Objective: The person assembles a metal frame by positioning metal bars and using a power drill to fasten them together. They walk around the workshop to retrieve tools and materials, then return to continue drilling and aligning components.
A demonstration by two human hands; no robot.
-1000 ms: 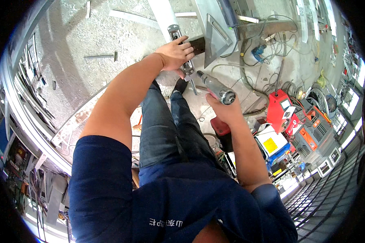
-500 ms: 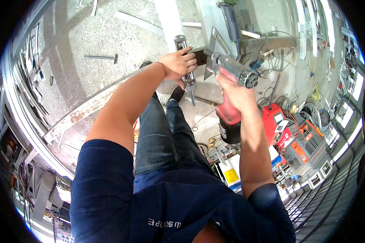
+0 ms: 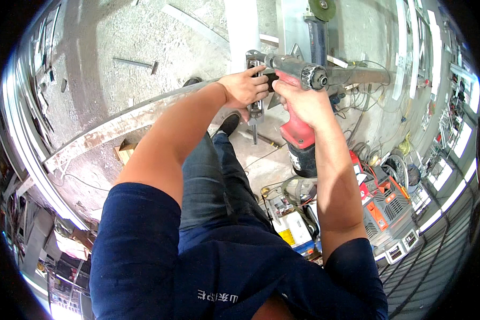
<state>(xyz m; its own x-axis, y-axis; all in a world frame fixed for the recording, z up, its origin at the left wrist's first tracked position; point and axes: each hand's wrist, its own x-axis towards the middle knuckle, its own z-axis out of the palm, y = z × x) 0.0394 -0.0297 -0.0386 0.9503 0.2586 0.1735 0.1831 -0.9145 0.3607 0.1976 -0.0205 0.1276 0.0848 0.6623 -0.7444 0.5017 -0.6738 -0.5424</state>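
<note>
My left hand [image 3: 245,86] is closed around a narrow slotted metal fitting [image 3: 256,109], which stands against the beam in front of me. A thin rod [image 3: 255,134] sticks out of its near end. In my right hand [image 3: 304,104] is a rivet gun [image 3: 300,130] with a red grip, a grey head and a black base, my fingers wrapped round the grip. Its nose points left and reaches the far part of the fitting, just beyond my left fingers. Whether the tip touches or enters a hole cannot be made out.
A long metal beam [image 3: 109,127] crosses in front of my legs. Beyond it lie a white post [image 3: 242,32] and an angle grinder [image 3: 318,40]. A hammer-like tool [image 3: 136,63] lies on the floor at left. Cables and an orange-grey machine [image 3: 384,205] stand at right.
The rivet gun has moved left and up, so its nose now meets the fitting. My left hand still holds the fitting, and the whole view has shifted slightly.
</note>
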